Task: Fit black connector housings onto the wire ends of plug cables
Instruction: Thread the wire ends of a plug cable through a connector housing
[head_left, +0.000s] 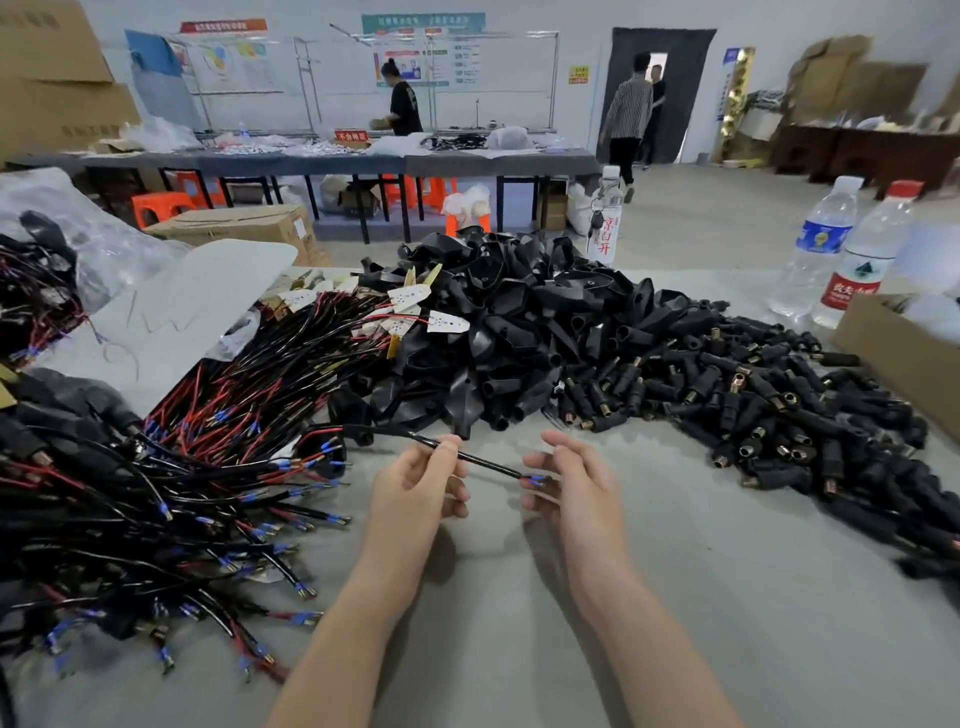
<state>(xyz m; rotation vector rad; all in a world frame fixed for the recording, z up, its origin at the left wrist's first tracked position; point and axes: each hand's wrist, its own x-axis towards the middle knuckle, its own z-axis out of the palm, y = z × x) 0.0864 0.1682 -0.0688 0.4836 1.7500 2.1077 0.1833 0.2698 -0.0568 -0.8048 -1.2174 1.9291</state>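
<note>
Left hand (415, 486) pinches the cable (485, 462) above the tabletop's (675, 597) near edge. Right hand (571, 486) fingers curl at its blue-tipped wire ends, grip unclear. Best square both tips together, then pick from the heap of black housings (498, 332) behind.

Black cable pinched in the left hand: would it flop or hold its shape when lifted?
Probably semi-stiff: the cable runs out from the pinch of the left hand in a gentle curve, not hanging limp. Likely light, since that pinch alone seems to carry it. Its far end reaches the wire pile, so it may snag when pulled.
</note>
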